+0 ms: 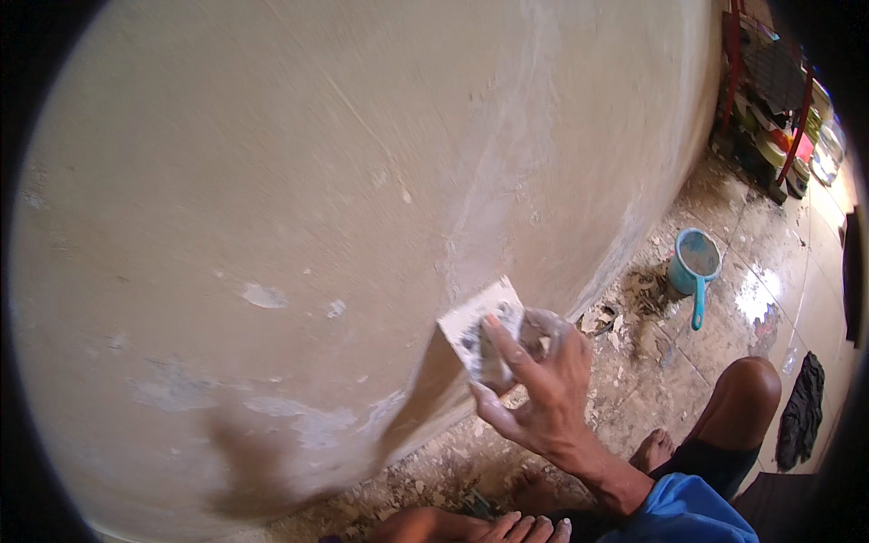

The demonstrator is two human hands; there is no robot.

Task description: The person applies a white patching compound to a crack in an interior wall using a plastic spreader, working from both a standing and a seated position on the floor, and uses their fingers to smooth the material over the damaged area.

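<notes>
My right hand [545, 376] grips a flat, off-white rectangular putty scraper [486, 319] smeared with grey and white filler. One finger presses along its face while the thumb sits by its lower edge. The scraper is at the beige plastered wall [299, 163], near a pale streak of filler; whether its edge touches the wall I cannot tell. At the lower edge, only the fingers of my left hand [527, 528] show, stretched out side by side by my bent leg [416, 523]. Nothing shows in them, and the palm is out of view.
A light blue dipper [695, 262] with a handle stands on the tiled floor [724, 339], which is littered with flakes. A dark cloth [800, 412] lies at the right. Beyond it is a red-framed rack [769, 100] with mixed items. My bare right foot [654, 450] rests near the wall.
</notes>
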